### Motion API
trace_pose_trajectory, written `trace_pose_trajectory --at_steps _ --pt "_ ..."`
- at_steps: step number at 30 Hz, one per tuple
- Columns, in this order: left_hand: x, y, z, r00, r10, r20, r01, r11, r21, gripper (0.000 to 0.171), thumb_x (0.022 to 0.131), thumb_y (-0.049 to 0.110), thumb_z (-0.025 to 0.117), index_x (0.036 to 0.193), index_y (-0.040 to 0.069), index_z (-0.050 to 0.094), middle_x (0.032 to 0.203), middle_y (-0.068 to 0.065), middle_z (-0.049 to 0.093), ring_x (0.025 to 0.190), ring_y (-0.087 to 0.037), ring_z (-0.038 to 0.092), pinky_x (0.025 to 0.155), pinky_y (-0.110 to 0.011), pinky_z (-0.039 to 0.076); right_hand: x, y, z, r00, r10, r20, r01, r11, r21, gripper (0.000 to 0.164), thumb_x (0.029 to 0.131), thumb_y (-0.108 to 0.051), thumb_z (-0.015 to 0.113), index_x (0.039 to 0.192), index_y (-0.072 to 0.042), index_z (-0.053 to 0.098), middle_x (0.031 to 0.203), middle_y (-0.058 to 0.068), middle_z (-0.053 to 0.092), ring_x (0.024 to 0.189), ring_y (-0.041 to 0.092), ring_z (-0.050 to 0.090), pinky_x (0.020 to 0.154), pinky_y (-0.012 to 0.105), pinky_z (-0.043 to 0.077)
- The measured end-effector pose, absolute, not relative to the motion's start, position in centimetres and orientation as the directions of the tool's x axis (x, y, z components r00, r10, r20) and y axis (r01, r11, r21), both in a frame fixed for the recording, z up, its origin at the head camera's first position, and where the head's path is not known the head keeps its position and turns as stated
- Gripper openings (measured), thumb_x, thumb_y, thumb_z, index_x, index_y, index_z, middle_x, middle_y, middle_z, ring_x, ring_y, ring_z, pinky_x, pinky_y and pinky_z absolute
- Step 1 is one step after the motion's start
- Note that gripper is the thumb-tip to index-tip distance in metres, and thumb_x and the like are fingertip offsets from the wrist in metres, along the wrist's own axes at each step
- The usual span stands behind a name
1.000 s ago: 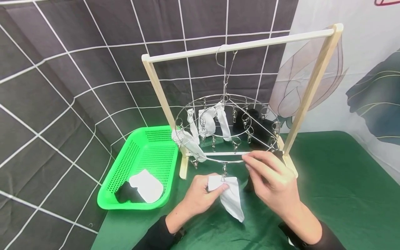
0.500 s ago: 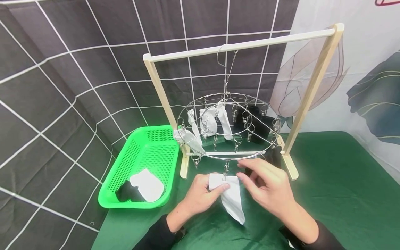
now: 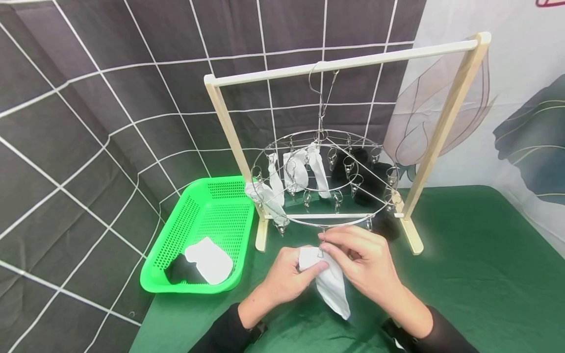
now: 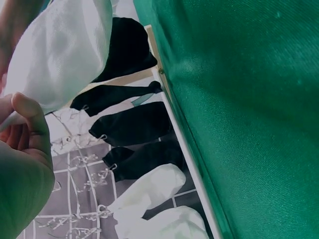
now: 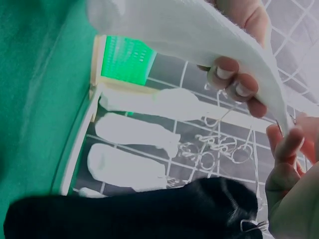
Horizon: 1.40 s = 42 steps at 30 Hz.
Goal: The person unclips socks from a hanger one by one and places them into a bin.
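Observation:
A white sock [image 3: 333, 289] hangs at the front of the round metal sock hanger [image 3: 304, 223]. My left hand [image 3: 287, 277] grips its cuff from the left, thumb on the near face; in the right wrist view the left fingertips [image 5: 242, 89] press the sock's other face. At the cuff's top edge sits a small metal clip [image 3: 321, 253]. My right hand [image 3: 366, 257] pinches that clip between thumb and forefinger. White socks [image 3: 295, 171] hang from the hanger's left and back, black socks [image 3: 372, 181] from its right. Whether the clip bites the cuff is partly hidden by the fingers.
A wooden stand [image 3: 441, 127] carries the hanger from its white top bar [image 3: 344, 63]. To the left, a green basket [image 3: 154, 267] holds a white sock [image 3: 212, 262] and a black one [image 3: 182, 270]. Green cloth [image 3: 463, 274] covers the table.
My right hand has moved left and slightly down, from the hanger's rim to the clip above the white sock. My left hand keeps its grip on the cuff, nearly still.

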<state>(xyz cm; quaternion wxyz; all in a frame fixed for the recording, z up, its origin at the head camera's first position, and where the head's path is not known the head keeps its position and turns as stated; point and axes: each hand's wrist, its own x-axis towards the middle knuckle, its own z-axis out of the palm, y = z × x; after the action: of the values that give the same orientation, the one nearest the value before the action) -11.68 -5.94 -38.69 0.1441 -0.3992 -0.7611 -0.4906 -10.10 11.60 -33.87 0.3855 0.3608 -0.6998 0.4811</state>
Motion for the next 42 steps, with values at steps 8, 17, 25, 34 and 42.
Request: trace_pose_trajectory --at_steps 8,17,25,34,42 --pt "-11.4 -5.8 -38.5 -0.618 0.484 0.619 0.768 0.203 0.608 0.003 0.079 0.003 0.072 0.080 0.003 0.069 0.064 -0.005 0.069 0.058 0.000 0.057 0.049 -0.012 0.049 -10.3 11.4 -34.2 -0.435 -0.085 0.897 -0.883 0.236 -0.406 0.031 0.060 0.014 0.078 0.082 -0.007 0.077 0.073 0.012 0.072 0.061 0.015 0.059 0.044 0.019 0.038" --pt "-11.8 -6.7 -41.6 -0.651 0.519 0.554 0.739 0.268 0.618 0.009 0.084 0.016 0.071 0.088 0.008 0.073 0.073 0.000 0.073 0.063 0.004 0.059 0.053 -0.011 0.050 -10.5 11.8 -34.2 -0.377 -0.035 0.926 -0.912 0.192 -0.364 0.027 0.060 0.018 0.075 0.079 -0.002 0.075 0.071 0.012 0.069 0.057 0.011 0.051 0.043 0.016 0.033" --pt "-12.2 -12.8 -41.1 -0.919 0.212 0.333 0.392 0.384 0.836 0.013 0.086 0.013 0.067 0.098 0.011 0.070 0.076 -0.008 0.073 0.055 -0.011 0.064 0.047 -0.030 0.058 -10.8 12.1 -34.7 -0.360 -0.035 0.932 -0.917 0.196 -0.347 0.027 0.060 0.016 0.076 0.080 -0.003 0.076 0.071 0.011 0.069 0.055 0.009 0.050 0.043 0.015 0.033" --pt "-14.1 -23.9 -38.9 -0.870 -0.486 0.082 -0.139 0.403 0.905 0.027 0.091 0.031 0.061 0.102 0.007 0.062 0.063 -0.002 0.052 0.046 -0.012 0.050 0.039 -0.023 0.044 -10.8 12.0 -34.7 -0.332 -0.038 0.943 -0.926 0.206 -0.317 0.028 0.059 0.015 0.077 0.080 -0.003 0.076 0.071 0.012 0.070 0.054 0.009 0.050 0.043 0.014 0.034" --pt "-14.8 -28.9 -40.2 -0.813 -0.567 0.131 -0.229 0.520 0.823 0.037 0.089 0.034 0.063 0.101 0.000 0.064 0.069 -0.009 0.059 0.047 -0.013 0.053 0.036 -0.024 0.044 -10.8 11.9 -34.5 -0.324 -0.040 0.945 -0.931 0.193 -0.311 0.028 0.060 0.016 0.076 0.080 -0.002 0.076 0.071 0.012 0.069 0.052 0.008 0.048 0.042 0.013 0.032"
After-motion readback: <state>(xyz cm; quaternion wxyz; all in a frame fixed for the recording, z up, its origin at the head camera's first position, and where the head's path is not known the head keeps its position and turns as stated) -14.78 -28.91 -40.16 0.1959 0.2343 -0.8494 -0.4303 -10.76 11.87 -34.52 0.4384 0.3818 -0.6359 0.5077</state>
